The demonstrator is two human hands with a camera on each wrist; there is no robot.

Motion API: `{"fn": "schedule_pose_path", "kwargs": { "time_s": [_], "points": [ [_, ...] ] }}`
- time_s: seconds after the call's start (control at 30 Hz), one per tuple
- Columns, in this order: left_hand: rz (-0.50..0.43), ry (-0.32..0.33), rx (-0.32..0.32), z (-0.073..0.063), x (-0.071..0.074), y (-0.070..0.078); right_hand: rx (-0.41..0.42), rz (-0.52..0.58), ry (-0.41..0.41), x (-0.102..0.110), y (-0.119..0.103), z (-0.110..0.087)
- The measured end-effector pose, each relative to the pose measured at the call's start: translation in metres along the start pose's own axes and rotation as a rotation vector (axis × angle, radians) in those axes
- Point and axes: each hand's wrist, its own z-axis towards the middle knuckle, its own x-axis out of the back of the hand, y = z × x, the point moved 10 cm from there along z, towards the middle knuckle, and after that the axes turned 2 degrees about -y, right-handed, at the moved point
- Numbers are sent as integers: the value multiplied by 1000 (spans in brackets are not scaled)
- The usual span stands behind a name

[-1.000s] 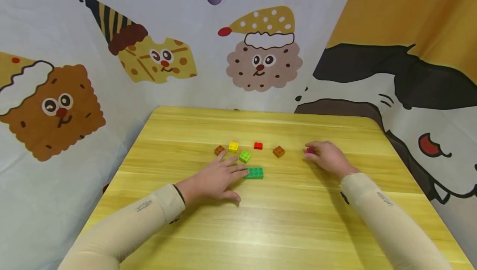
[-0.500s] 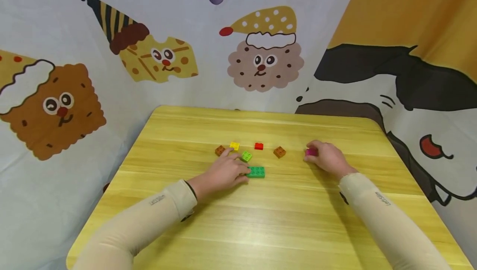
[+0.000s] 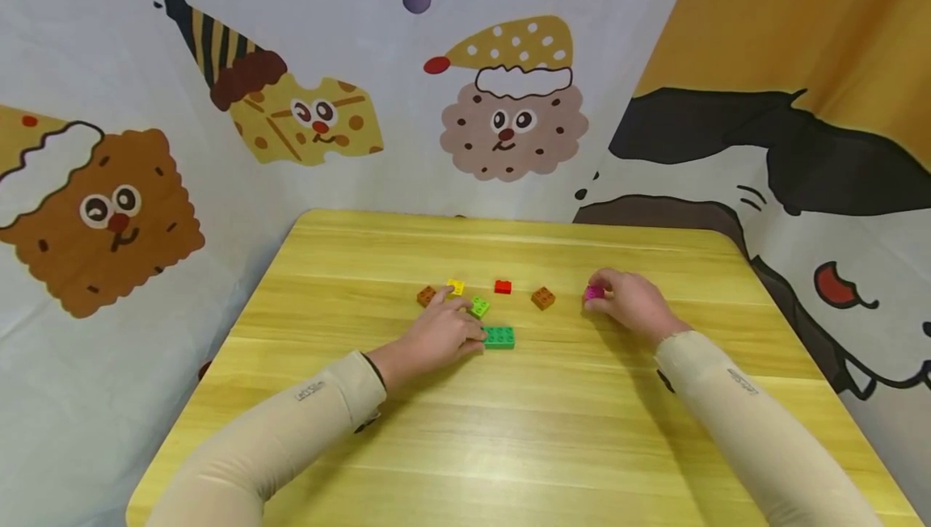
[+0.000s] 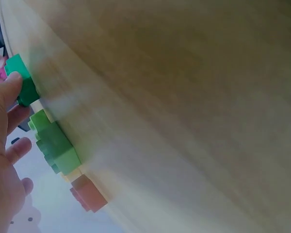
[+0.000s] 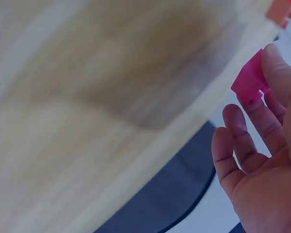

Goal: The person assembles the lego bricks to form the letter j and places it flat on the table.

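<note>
My left hand [image 3: 436, 335] pinches the left end of a long green brick [image 3: 500, 338] with eight... several studs, its thumb [image 4: 10, 86] against the side in the left wrist view. Beyond those fingers lie a lime green brick [image 3: 478, 306], a yellow brick [image 3: 457, 287] partly covered by a fingertip, and a brown brick [image 3: 426, 296]. Farther right, my right hand [image 3: 634, 302] holds a small magenta brick [image 3: 594, 293] between thumb and fingers. The right wrist view shows this magenta brick [image 5: 252, 77] at the thumb tip, the other fingers loosely bent.
A red brick [image 3: 503, 287] and a second brown brick [image 3: 543, 298] lie between the two hands. All stand on a wood-grain table [image 3: 553, 430]. Behind its far edge hangs a cloth [image 3: 407, 179] printed with cartoon figures.
My left hand has gone from spread fingers to a pinch on the green brick's end. My right hand has shifted slightly left with the magenta brick.
</note>
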Motion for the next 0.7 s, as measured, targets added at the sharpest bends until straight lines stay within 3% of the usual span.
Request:
{"fn": "schedule_pose_path", "kwargs": {
  "time_s": [0.27, 0.53, 0.7],
  "points": [
    [-28, 8, 5, 0, 3, 1, 79, 112, -19, 0, -53, 7],
    [-22, 29, -5, 1, 1, 0, 228, 179, -106, -23, -117, 0],
    [-10, 34, -8, 2, 2, 1, 277, 198, -167, -37, -137, -7]
  ]
}}
